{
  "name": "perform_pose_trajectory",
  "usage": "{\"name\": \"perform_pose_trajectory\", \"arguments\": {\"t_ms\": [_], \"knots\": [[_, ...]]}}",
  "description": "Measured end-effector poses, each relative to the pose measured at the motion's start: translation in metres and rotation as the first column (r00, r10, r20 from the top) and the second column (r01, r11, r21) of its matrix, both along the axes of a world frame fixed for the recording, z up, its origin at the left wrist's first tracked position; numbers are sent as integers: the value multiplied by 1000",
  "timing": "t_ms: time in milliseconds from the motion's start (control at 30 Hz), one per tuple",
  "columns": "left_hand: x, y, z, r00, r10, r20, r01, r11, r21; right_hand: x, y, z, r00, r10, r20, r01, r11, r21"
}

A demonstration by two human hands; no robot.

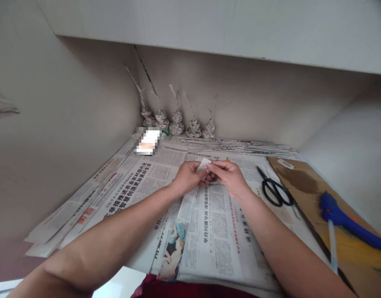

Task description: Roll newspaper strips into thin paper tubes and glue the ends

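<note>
Maroon cloth fronts newspapers beneath both hands — pale walls behind.

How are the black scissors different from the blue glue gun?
Colour: the scissors are black, while the glue gun is mostly blue.
Shape: the scissors have two looped handles and a pointed tip; the glue gun has one long handle.
Place: the scissors lie by the cardboard's left edge, but the glue gun lies over the cardboard.
Same: nobody is holding either one.
</note>
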State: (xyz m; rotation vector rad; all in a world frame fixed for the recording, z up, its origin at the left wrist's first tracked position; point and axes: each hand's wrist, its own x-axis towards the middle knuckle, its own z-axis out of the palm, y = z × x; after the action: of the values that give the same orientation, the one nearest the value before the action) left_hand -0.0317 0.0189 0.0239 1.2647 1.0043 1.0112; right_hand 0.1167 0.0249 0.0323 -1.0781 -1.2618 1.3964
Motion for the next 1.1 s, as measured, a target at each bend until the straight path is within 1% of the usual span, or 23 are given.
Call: {"name": "perform_pose_trajectory", "arguments": {"t_ms": [200,300,467,600,767,833,933,1033,1100], "knots": [[0,2,-4,1000,-26,4,26,999,25,-3,-2,2,1000,-14,11,14,1000,2],[0,3,-6,1000,-19,-19,20,999,46,-4,-2,2,999,-46,5,46,999,1],[1,3,-10,999,-43,-17,44,996,80,-5,0,-2,994,-107,-34,106,994,-35],[1,2,-10,998,-53,-19,54,995,89,-5,1,-3,992,-117,-48,114,992,-50],[0,2,-10,993,-24,-112,44,983,179,-7,1,-3,987,-141,-78,136,988,-73],[0,1,-11,993,-19,-119,43,978,203,-8,0,-3,986,-138,-91,132,989,-70],[0,0,-10,995,-39,-93,55,983,178,-10,-1,-4,986,-132,-103,128,991,-45],[0,0,-8,996,-80,-45,84,992,96,-9,-1,-5,987,-128,-93,125,992,-32],[1,0,-6,995,-99,0,99,994,41,-6,0,-4,992,-91,-84,89,996,-25]]}}
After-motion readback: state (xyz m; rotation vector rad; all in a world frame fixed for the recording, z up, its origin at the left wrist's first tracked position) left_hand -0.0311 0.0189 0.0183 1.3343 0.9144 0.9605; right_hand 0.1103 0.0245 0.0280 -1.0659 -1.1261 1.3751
